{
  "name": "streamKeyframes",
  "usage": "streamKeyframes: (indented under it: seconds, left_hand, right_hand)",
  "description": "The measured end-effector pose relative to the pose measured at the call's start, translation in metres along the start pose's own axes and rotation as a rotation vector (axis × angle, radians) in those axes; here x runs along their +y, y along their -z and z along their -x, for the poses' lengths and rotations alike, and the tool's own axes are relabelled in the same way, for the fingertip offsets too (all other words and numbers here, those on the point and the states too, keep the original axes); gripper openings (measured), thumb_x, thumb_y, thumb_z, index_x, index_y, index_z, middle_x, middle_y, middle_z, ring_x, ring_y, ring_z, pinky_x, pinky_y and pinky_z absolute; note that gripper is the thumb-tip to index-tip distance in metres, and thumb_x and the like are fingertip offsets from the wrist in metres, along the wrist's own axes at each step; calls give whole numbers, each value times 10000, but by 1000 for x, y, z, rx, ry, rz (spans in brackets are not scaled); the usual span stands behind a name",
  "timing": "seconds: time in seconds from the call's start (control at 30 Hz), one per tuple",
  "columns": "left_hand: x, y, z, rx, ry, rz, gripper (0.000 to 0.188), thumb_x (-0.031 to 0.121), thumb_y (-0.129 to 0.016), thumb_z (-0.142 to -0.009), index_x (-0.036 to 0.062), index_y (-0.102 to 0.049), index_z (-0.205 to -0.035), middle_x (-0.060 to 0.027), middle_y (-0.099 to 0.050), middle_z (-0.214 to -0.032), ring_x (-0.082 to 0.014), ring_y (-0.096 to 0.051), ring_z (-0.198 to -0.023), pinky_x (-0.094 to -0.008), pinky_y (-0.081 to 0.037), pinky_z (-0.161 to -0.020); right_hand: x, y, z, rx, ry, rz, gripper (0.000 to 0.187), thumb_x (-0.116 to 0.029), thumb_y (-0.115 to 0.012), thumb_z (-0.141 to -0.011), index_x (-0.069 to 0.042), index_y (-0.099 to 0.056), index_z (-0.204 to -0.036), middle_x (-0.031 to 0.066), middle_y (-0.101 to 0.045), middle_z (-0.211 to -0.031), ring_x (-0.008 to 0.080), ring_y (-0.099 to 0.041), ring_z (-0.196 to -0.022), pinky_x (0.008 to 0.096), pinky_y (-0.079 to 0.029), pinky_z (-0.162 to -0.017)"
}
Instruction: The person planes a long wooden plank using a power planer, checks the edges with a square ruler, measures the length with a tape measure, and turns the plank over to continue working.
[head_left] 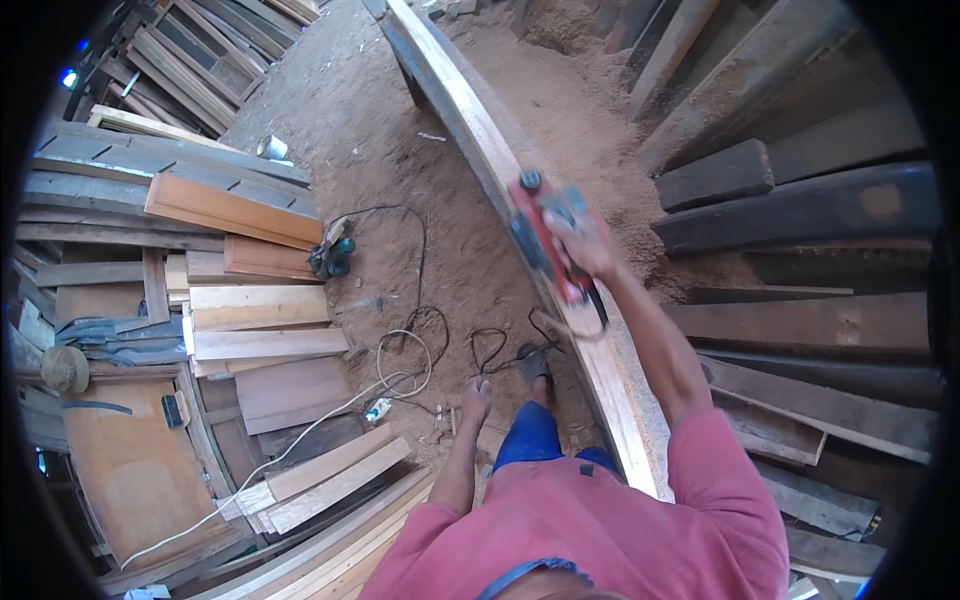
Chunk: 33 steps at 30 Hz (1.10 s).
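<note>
Sawdust covers the dirt floor (380, 130) of this open timber yard, seen from the head camera. One red electric planer (545, 240) sits on top of one long pale plank (480, 140), its long axis following the board and its front knob aimed away from the person, toward the far end. The right hand (580, 245) is wrapped tight around the planer's handle; the left hand (476, 398) hangs low by the knee, fingers loosely curled and holding nothing. A black cord (500, 345) loops on the ground beside one sandalled foot (534, 365). One blue-green power tool (332, 258) lies near the stacked boards (250, 320) at left. Dark heavy beams (800, 210) are piled at right.
</note>
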<state>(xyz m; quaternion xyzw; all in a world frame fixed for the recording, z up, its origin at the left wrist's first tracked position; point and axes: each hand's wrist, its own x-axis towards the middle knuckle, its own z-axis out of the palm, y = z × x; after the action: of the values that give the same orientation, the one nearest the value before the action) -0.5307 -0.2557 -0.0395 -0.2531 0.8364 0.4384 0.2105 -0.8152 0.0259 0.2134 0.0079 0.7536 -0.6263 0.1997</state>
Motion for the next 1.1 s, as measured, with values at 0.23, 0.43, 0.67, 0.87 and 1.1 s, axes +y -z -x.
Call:
streamKeyframes:
  seconds: [0.23, 0.43, 0.67, 0.87, 1.1]
  left_hand:
    - [138, -73, 36, -26, -390, 92, 568, 325, -429, -1030, -84, -376, -1419, -339, -458, -1406, -427, -452, -1333, -430, -342, -1118]
    - [175, -207, 113, 432, -571, 87, 525, 337, -456, -1016, -138, -416, -1235, -374, -536, -1157, -491, -559, -1077, -534, -429, -968]
    - [196, -205, 126, 324, -165, -24, 510, 321, -431, -1039, -100, -357, -1318, -351, -577, -1181, -410, -619, -1065, -522, -496, -891]
    - [212, -202, 147, 315, -91, -83, 525, 395, -359, -1054, -59, -299, -1310, -392, -559, -1184, -494, -596, -1097, -569, -482, -884]
    - [165, -173, 139, 102, -352, 413, 468, 291, -457, -1058, -55, -347, -1353, -277, -565, -1264, -341, -589, -1160, -457, -491, -953]
  right_hand:
    - [114, 54, 292, 43, -56, -68, 376, -390, -610, -979, -45, -661, -1117, -12, -547, -640, 96, -514, -534, 292, -414, -507]
    - [137, 78, 521, 369, -160, 13, 500, -397, -681, -895, 25, -636, -1158, 131, -688, -838, 206, -666, -705, 349, -535, -673]
    - [213, 89, 697, 568, -504, 114, 559, -414, -743, -843, 24, -635, -1173, 169, -689, -843, 236, -681, -723, 383, -541, -707]
    - [218, 95, 768, 451, -678, 21, 560, -420, -734, -852, 32, -644, -1170, 141, -698, -852, 217, -684, -748, 378, -543, -722]
    - [300, 74, 784, 329, -532, 38, 543, -546, -691, -884, -5, -680, -934, 35, -623, -687, 138, -585, -622, 334, -483, -600]
